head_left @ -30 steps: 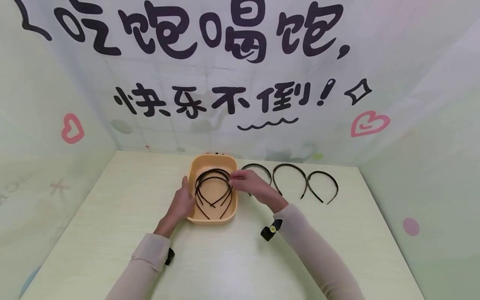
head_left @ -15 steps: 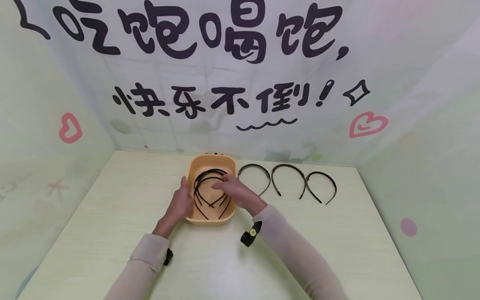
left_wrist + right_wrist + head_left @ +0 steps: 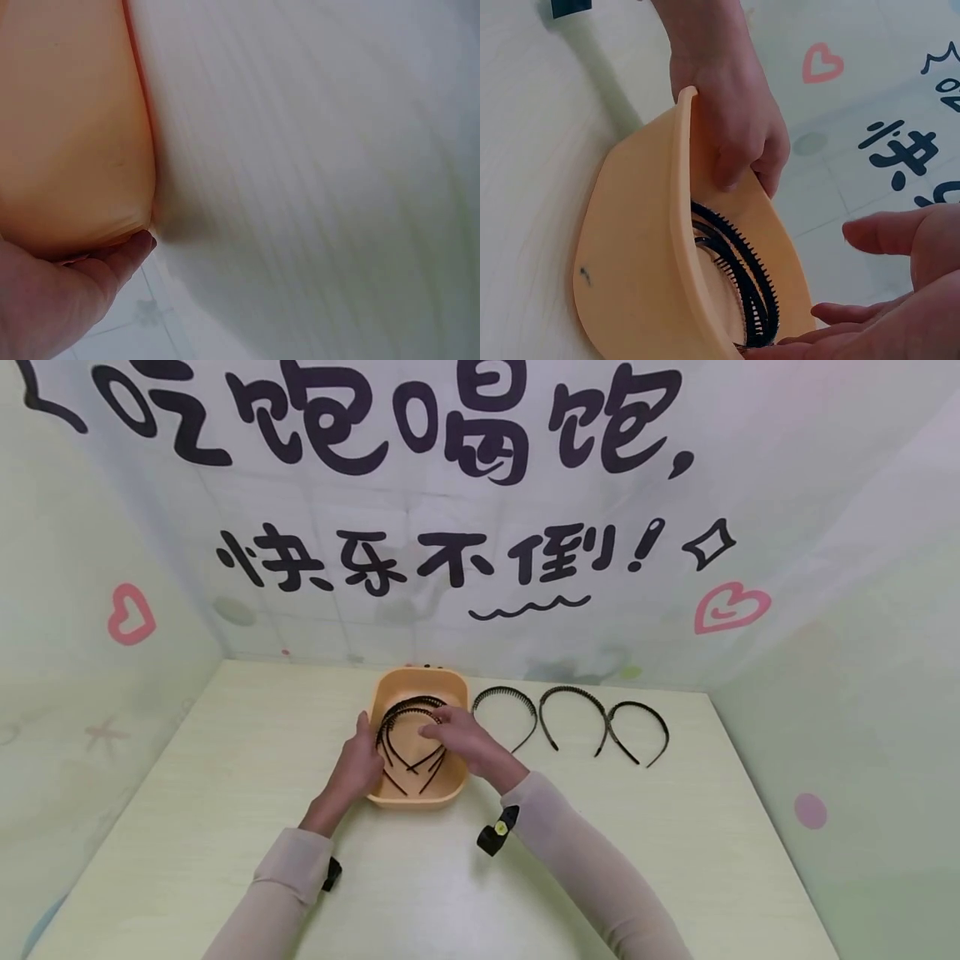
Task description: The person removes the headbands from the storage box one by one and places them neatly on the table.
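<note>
A peach plastic basin (image 3: 416,804) holds several dark toothed headbands (image 3: 411,700), nested over one another. My left hand (image 3: 360,760) grips the basin's left side. In the right wrist view its thumb lies inside the wall, and the left wrist view shows the fingers (image 3: 127,259) under the basin's outside. My right hand (image 3: 472,743) reaches over the right rim, fingertips at the right side of the headbands. Seen from the right wrist, that hand (image 3: 937,259) has extended fingers beside the headbands (image 3: 759,270), thumb well apart from them.
Right of the basin, three more headbands lie in a row on the pale table: one by the rim (image 3: 504,689), a middle one (image 3: 572,689) and a smaller one (image 3: 639,704). Printed wall sheets (image 3: 465,643) enclose the table at the back and sides.
My right hand has moved left from the basin's right rim to over the headbands inside. The front headband has shifted slightly left, its ends closer together. My left hand stays on the basin.
</note>
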### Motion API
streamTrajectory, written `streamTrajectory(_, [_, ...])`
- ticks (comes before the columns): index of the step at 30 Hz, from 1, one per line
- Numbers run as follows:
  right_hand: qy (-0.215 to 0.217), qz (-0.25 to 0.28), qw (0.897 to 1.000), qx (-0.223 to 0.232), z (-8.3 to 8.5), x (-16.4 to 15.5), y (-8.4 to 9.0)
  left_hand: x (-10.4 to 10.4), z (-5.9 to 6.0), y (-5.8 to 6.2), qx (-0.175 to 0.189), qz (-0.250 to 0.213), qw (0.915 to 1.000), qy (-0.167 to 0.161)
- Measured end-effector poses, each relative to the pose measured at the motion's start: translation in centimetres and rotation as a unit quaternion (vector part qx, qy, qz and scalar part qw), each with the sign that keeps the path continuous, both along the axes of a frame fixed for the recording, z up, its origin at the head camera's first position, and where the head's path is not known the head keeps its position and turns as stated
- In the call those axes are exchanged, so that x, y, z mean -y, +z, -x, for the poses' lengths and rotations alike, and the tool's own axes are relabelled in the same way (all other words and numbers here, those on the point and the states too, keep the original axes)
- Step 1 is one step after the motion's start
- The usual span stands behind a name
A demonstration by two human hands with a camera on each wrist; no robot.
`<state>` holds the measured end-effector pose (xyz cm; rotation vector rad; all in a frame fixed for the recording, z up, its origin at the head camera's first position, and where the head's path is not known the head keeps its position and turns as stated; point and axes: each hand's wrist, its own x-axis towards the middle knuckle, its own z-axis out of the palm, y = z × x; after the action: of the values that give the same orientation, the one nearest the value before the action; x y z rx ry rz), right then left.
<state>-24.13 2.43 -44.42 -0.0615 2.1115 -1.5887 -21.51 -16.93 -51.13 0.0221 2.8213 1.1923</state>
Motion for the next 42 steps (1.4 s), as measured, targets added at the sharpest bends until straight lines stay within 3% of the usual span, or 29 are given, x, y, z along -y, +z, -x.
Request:
streamTrajectory(6, [-0.031, 0.003, 0.998, -0.058, 0.2, 0.1, 0.0, 0.1, 0.2, -0.1, -0.005, 0.004, 1.0, 0.003])
streamTrajectory(13, [-0.066, -0.015, 0.995, -0.075, 0.5, 0.2, -0.6, 0.0, 0.1, -0.1, 0.001, 0.003, 1.0, 0.003])
streamTrajectory(19, [-0.07, -0.015, 0.994, -0.088, 1.1, 0.3, -0.8, -0.1, 0.4, 0.1, -0.006, -0.001, 1.0, 0.005])
streamTrajectory(31, [-0.037, -0.004, 0.995, -0.096, 0.5, 0.1, -1.3, -0.1, -0.1, -0.2, -0.001, 0.0, 1.0, 0.009])
streamTrajectory(42, [-0.066, 0.024, 0.996, -0.049, 1.1, -1.2, -1.2, -0.2, -0.2, 0.0, 0.013, -0.009, 0.9998, 0.008])
